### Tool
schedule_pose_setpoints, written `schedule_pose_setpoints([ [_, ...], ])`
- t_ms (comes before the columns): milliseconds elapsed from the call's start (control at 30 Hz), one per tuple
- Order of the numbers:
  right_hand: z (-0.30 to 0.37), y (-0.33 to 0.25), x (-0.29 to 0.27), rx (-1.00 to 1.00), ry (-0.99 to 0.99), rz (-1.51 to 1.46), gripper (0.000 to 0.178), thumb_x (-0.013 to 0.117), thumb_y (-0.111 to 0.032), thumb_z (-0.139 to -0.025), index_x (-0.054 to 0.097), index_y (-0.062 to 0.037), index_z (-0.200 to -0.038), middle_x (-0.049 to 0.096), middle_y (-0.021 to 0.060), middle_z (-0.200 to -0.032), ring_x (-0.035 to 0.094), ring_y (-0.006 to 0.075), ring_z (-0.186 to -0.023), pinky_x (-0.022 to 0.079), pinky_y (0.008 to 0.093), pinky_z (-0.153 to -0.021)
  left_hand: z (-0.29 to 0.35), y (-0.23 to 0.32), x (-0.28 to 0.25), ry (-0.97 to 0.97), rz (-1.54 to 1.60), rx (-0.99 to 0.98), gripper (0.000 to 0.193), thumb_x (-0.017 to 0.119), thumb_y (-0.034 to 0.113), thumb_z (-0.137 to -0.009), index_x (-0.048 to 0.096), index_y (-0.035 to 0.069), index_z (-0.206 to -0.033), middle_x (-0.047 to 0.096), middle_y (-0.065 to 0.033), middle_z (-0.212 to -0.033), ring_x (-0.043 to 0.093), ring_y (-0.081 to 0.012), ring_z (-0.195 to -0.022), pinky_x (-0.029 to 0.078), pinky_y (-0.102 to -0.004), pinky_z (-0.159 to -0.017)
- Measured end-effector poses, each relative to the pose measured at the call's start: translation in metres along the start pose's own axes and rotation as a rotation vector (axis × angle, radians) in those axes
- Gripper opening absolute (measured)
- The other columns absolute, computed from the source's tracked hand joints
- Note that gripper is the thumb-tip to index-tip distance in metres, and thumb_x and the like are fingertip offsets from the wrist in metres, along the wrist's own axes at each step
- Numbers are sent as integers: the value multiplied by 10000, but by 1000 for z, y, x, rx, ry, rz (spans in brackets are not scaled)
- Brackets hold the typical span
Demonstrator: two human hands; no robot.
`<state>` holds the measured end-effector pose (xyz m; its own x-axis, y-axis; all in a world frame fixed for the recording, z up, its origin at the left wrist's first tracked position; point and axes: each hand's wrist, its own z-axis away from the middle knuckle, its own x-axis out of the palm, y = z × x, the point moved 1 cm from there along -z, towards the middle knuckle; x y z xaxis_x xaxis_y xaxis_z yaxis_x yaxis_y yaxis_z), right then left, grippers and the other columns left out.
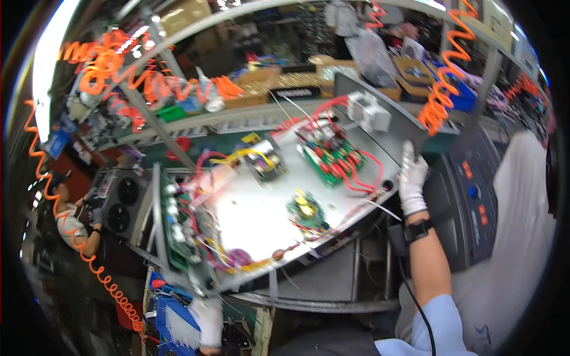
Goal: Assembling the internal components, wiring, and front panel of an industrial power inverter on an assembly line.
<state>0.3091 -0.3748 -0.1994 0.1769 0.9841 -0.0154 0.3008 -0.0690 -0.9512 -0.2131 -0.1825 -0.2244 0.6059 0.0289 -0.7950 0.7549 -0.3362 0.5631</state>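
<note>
A metal amplifier chassis [249, 202] is tilted in front of me, its inside facing up. My right hand [412, 178], in a white glove, grips its right end panel [380, 110], fingers pointing up along the edge. My left hand [206, 320], also gloved, is at the near left corner, its fingers mostly hidden and blurred there. Inside are a transformer [262, 159] with yellow wires, a green circuit board [332, 157] with red parts, a small round board [306, 210], and a board [175, 222] along the left panel. White connector blocks [368, 113] sit near the right panel.
Orange coiled air hoses [442, 95] hang right and left. Cardboard boxes of small parts [255, 83] line the back shelf. A black speaker cabinet with a control panel [472, 196] stands at right. Another person [74, 219] works at far left beside a speaker box [122, 199]. A blue bin [175, 320] is near my left hand.
</note>
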Motion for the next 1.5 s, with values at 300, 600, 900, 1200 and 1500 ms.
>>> schedule_pose_setpoints([
  [300, -14, -22, -19, 20, -192, -30, 719, 494, -523, -930, 366, 39, -1359, 439, 159, -1312, 431, 217, -1188, 324, 308, -992, -118, 3, -79, -359, 191, 43, 284, 548, 87, -848, 636, -28, -1092, 641, -77, -792, 555, -93, -649, 453, -238, -585],
  [600, 97, -10, 19, 44, -181, -534, 606, 386, -527, -979, 438, -47, -1346, 497, 70, -1324, 447, 184, -1212, 299, 309, -1067, -246, -11, 38, -439, 1007, -107, 385, 440, 449, -987, 601, 112, -895, 498, 56, -587, 379, -28, -413, 253, -204, -369],
  [900, 15, 21, 60, 292, -364, -421, 749, 418, -673, -895, 466, -64, -1328, 531, 87, -1272, 499, 212, -1173, 368, 355, -1036, -183, -4, 27, -253, 939, -256, 494, 370, 502, -982, 577, 83, -822, 497, 9, -591, 379, -74, -397, 262, -252, -356],
  [1200, 186, -91, -63, 100, -823, -616, 748, 271, -542, -988, 168, 13, -1478, 164, 145, -1555, 95, 208, -1451, 108, 347, -1166, -101, -36, 8, -63, 938, -228, 486, 343, 456, -1003, 568, 31, -936, 549, -35, -709, 500, -127, -522, 399, -279, -446],
  [1500, 329, -32, -36, -669, -786, 336, 893, 634, -435, -789, 199, -12, -1445, 118, 289, -1487, 158, 426, -1365, 187, 529, -1113, -114, -42, 39, 80, 493, 153, 398, 304, 277, -1018, 531, -44, -955, 606, -193, -839, 583, -263, -786, 451, -378, -713],
])
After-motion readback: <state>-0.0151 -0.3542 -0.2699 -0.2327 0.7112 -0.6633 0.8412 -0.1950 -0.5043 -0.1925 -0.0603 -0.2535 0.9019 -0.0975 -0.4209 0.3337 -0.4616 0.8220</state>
